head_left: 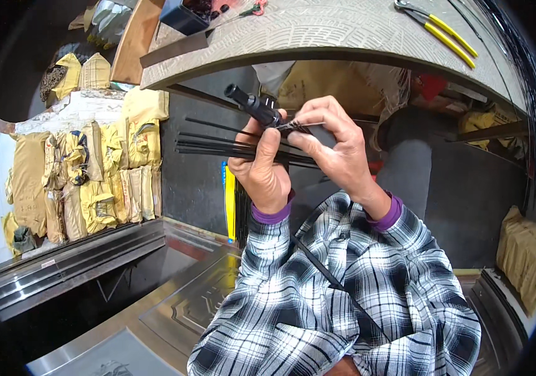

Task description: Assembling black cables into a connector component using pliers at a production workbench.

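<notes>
Over my lap, my left hand [263,175] is closed around a black plastic tubular fitting [254,105], which resembles an umbrella runner. It tilts up to the left, past my thumb. Several thin black rods [208,144] fan out leftward from the same hand, roughly level. Close against the fitting's lower end is my right hand [341,145], thumb and fingers pinched together. A thin strip or wire shows at those fingertips, too small to name. My palms and fingers hide where the rods meet the fitting.
A grey patterned worktop [318,28] curves across the far side. On it lie yellow-handled pliers [446,39], a red-handled tool [256,7] and a dark blue box [184,17]. Wrapped packages [95,178] are stacked at left; black strands hang at the right rim.
</notes>
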Demonstrator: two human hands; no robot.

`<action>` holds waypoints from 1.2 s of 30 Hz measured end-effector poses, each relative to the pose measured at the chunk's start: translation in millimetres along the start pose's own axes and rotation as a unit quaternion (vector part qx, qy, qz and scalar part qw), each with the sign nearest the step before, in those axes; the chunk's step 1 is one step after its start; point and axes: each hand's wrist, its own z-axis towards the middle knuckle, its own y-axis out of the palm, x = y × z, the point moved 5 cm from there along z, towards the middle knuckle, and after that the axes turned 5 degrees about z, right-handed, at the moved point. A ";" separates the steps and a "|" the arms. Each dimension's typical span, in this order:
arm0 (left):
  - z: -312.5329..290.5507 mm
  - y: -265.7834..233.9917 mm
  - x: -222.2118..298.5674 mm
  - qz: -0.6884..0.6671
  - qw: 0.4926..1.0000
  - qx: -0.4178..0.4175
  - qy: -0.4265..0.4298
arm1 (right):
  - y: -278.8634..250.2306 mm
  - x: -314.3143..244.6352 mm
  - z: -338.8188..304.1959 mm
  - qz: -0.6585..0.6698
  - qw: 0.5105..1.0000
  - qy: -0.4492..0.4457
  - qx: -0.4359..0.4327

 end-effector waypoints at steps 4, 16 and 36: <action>-3.9 -1.1 -7.0 0.033 0.999 0.006 -0.007 | 0.3 9.2 -5.7 -0.020 0.999 0.038 0.029; -6.2 2.0 -9.7 0.038 0.999 0.021 0.015 | -2.8 29.3 -1.4 0.110 0.979 0.170 -0.005; -10.9 15.7 -9.5 0.154 0.984 0.040 0.076 | 4.2 44.6 -0.9 0.246 0.952 0.181 0.001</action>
